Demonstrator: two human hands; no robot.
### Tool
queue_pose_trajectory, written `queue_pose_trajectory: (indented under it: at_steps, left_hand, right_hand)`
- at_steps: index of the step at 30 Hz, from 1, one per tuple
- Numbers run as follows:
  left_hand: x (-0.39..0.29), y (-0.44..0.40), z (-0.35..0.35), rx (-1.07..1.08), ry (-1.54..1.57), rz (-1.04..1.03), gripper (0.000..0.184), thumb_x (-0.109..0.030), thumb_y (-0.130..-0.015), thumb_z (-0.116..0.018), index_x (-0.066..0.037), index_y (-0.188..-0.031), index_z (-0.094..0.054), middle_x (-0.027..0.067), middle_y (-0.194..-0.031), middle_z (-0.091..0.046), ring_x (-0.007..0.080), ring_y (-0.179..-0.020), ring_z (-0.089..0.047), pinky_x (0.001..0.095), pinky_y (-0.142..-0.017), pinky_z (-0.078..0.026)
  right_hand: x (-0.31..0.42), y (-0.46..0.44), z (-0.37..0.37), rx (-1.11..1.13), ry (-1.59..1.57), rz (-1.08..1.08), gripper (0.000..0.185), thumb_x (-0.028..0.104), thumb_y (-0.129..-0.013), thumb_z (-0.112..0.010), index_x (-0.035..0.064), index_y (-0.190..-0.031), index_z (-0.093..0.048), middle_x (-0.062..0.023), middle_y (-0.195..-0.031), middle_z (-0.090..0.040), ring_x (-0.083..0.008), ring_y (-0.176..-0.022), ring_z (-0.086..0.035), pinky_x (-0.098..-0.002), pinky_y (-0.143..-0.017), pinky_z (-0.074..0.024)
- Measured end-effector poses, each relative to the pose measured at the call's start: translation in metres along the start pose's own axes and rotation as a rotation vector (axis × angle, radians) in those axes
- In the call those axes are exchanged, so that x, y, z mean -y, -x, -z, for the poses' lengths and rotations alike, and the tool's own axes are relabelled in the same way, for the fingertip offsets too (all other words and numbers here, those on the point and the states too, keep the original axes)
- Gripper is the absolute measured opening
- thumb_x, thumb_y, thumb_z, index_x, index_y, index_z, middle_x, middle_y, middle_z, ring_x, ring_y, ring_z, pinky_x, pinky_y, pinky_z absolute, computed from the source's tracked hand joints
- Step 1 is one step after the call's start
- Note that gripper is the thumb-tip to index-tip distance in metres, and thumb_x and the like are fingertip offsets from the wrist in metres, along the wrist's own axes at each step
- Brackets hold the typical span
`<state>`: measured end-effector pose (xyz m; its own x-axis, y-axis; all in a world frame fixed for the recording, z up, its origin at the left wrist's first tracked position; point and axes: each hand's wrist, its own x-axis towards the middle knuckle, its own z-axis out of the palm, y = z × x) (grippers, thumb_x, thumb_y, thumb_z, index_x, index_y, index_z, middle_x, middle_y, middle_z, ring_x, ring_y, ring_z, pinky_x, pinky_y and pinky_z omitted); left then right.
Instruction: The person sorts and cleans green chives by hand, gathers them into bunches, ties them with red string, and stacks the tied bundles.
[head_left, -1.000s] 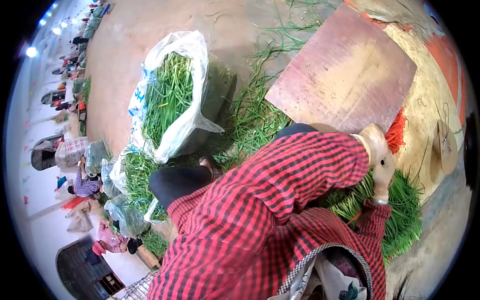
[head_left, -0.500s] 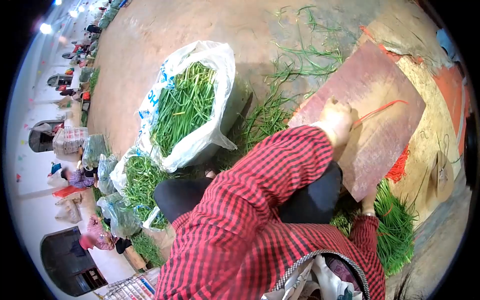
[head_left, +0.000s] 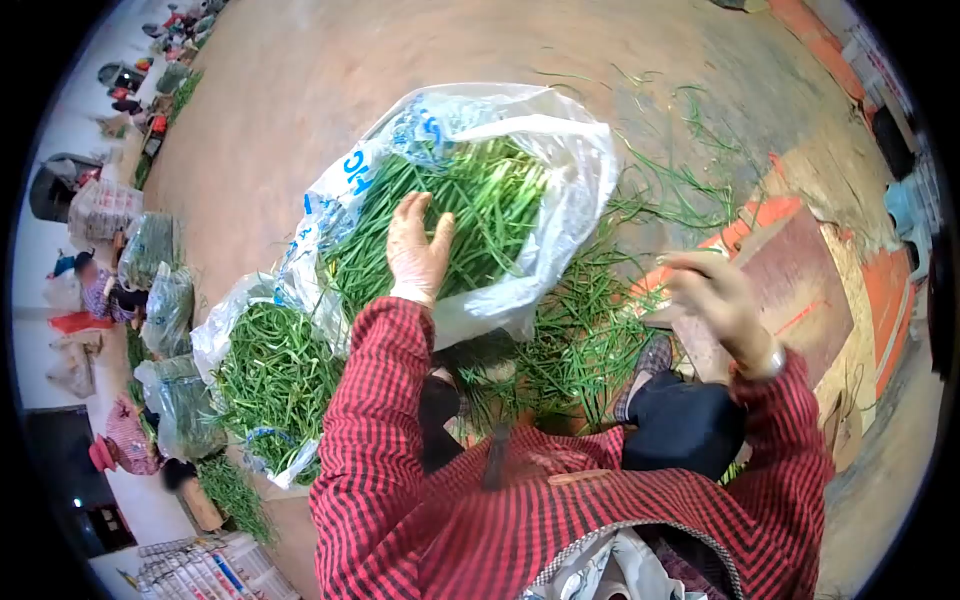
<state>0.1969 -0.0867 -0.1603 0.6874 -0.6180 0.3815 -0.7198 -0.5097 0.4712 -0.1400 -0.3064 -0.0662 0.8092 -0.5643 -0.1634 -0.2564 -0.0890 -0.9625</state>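
Observation:
My left hand (head_left: pixel 418 248) hovers over or touches garlic chives (head_left: pixel 475 205) in a big white plastic bag (head_left: pixel 575 150). Its fingers and thumb are spread, with nothing held. To the right, my right hand (head_left: pixel 722 305) is raised in front of a flat reddish-brown board (head_left: pixel 800 265). It is somewhat blurred, its fingers bent but apart, and I see nothing in it. A short red tie (head_left: pixel 803 318) lies on the board. Loose chives (head_left: pixel 590 340) are strewn on the floor between the bag and my foot.
A second plastic bag of tangled greens (head_left: pixel 275 365) stands left of my knee. Further left are filled clear bags (head_left: pixel 170 315) and people sitting by the wall. Orange sheeting (head_left: pixel 885 285) and a tan panel (head_left: pixel 845 345) lie at the right.
My left hand has left the board and swung left to the chives in the bag. My right hand has risen from beside the green bunch at the board's lower edge. The view has shifted.

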Motion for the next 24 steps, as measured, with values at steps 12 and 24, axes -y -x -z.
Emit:
queue_pose_trajectory:
  at_steps: [12,24]
  left_hand:
    - [0.107,-0.120,0.003,-0.024,-0.069,0.226,0.076,-0.050,-0.092,-0.055,0.002,-0.143,-0.035,0.0280,-0.141,-0.043,0.0407,-0.131,-0.041,0.0443,-0.110,-0.034]
    - [0.123,-0.156,-0.064,0.415,0.299,0.112,0.081,-0.051,-0.072,-0.079,0.000,-0.130,-0.054,0.0199,-0.131,-0.056,0.0314,-0.124,-0.052,0.0377,-0.105,-0.039]
  right_hand:
    - [0.095,-0.312,-0.121,-0.032,0.493,0.125,0.053,0.033,-0.093,-0.056,0.0012,-0.135,-0.050,-0.0183,-0.131,-0.058,-0.0251,-0.117,-0.058,-0.0339,-0.101,-0.0460]
    - [0.037,-0.318,-0.161,0.313,0.588,0.042,0.060,0.041,-0.093,-0.057,-0.0004,-0.135,-0.049,-0.0182,-0.138,-0.051,-0.0292,-0.127,-0.049,-0.0392,-0.102,-0.0434]
